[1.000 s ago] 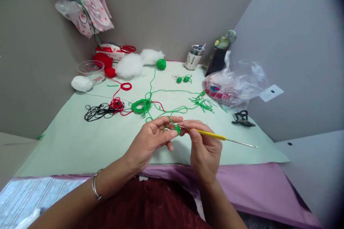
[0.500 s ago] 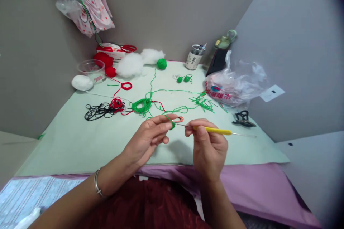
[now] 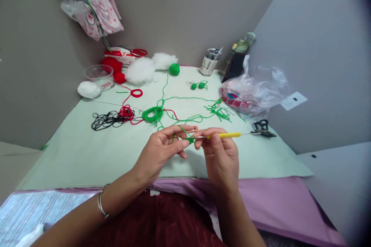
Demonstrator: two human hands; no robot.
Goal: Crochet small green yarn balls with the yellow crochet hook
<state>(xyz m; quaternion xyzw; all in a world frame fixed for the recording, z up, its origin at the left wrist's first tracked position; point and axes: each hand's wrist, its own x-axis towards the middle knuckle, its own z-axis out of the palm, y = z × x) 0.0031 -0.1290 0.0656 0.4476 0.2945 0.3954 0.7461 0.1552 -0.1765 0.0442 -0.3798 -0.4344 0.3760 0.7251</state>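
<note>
My left hand (image 3: 158, 152) pinches a small green crocheted piece (image 3: 190, 140) between thumb and fingers, with green yarn running up over the fingers. In my right hand (image 3: 222, 158) is a crochet hook with a yellow handle (image 3: 228, 135); its metal tip meets the green piece. An orange-red stitch marker (image 3: 196, 128) shows just above the fingertips, partly hidden. Behind my left hand lies a coil of green yarn (image 3: 152, 114) on the pale green mat (image 3: 116, 154).
Black cord (image 3: 106, 120) and tangled red yarn (image 3: 126, 112) lie left. White stuffing (image 3: 140, 70), a clear tub (image 3: 99, 77) and a green ball (image 3: 174, 69) are at the back. A pen tin (image 3: 209, 62), plastic bag (image 3: 252, 90) and black clip (image 3: 263, 129) are right.
My right hand has moved slightly left, bringing the hook tip from beside the green piece onto it. The green piece has shifted slightly right and down, and the marker is more hidden.
</note>
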